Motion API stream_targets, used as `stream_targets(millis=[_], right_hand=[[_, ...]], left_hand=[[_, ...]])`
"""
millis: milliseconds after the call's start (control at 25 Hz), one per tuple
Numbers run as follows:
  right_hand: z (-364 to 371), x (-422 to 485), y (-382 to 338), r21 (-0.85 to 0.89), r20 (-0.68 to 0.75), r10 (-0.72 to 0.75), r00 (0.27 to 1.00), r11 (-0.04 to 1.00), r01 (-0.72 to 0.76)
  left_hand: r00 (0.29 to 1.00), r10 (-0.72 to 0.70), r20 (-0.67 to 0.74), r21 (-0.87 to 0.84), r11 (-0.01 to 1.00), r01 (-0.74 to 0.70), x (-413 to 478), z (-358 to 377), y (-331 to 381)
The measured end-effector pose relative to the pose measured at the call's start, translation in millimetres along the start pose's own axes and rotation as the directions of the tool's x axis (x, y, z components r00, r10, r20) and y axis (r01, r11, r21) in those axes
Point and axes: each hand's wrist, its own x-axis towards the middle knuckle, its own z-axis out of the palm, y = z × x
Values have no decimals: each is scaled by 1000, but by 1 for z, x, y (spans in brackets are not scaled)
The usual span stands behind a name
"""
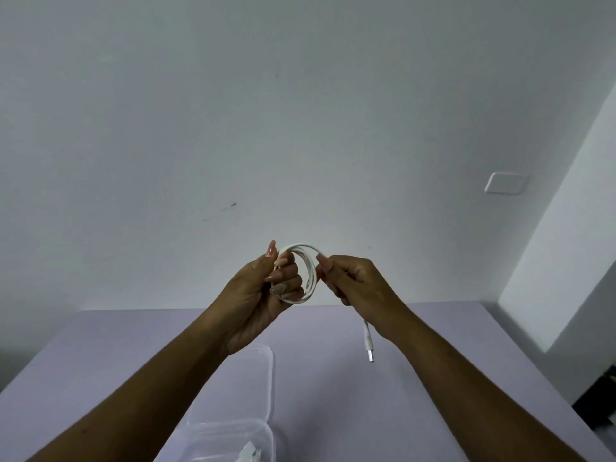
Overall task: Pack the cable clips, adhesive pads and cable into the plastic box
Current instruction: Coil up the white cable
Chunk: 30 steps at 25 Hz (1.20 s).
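- We grip the coiled white cable point(305, 271) in our left hand point(263, 295); our right hand point(353, 281) pinches its loop above the worktop point(416, 395).
- The plastic box point(246, 411) sits near, partly behind our left forearm.

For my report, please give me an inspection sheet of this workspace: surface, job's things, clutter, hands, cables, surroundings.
Surface: lilac table, mostly bare.
Job's things: white cable coiled in the air; clear plastic box open near the bottom edge, small white pieces inside, kind unclear.
Clutter: nothing seen.
Hands: left hand grips the coil; right hand pinches its other side.
Cables: USB plug hangs free above the table.
Surroundings: plain white wall, wall plate; dark objects at the right edge.
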Motion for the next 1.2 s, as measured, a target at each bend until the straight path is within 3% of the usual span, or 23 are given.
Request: stream_targets(millis=[120, 240, 280, 360, 400, 440, 560, 800, 880, 960, 1200], right_hand=[[1, 0, 3, -59, 4, 17, 1000, 998, -16], [1, 1, 5, -69, -1, 35, 999, 997, -35], [-1, 2, 6, -79, -5, 31, 1000, 996, -31], [-4, 1, 7, -118, 1, 10, 1000, 993, -10], [-6, 1, 9, -138, 10, -2, 1000, 990, 3], [-7, 1, 10, -156, 21, -10, 1000, 988, 13], [-9, 1, 11, -177, 37, -16, 999, 984, 23], [-3, -5, 18, 82, -99, 0, 995, 997, 8], [5, -6, 19, 151, -126, 22, 992, 989, -3], [10, -7, 17, 192, -143, 48, 989, 981, -20], [7, -3, 11, 69, -167, 71, 983, 996, -60]], left_hand=[[997, 36, -67, 109, 994, -28, 1, 5, -3], [981, 139, -138, 423, 904, -69, -1, 8, -6], [972, 194, -136, 612, 788, -72, -2, 8, -5], [961, 259, -99, 931, 366, -3, -4, 6, 3], [966, 239, -95, 979, 196, 48, -4, 5, 9], [973, 200, -118, 986, 138, 92, -4, 3, 13], [973, 132, -191, 943, 301, 144, -5, 2, 20], [899, 286, -332, 719, 693, 45, 1, 3, 4], [868, 305, -393, 626, 780, 10, 2, 5, -4], [842, 324, -431, 577, 817, -19, 2, 7, -12], [782, 404, -475, 571, 817, -76, 1, 12, -26]])
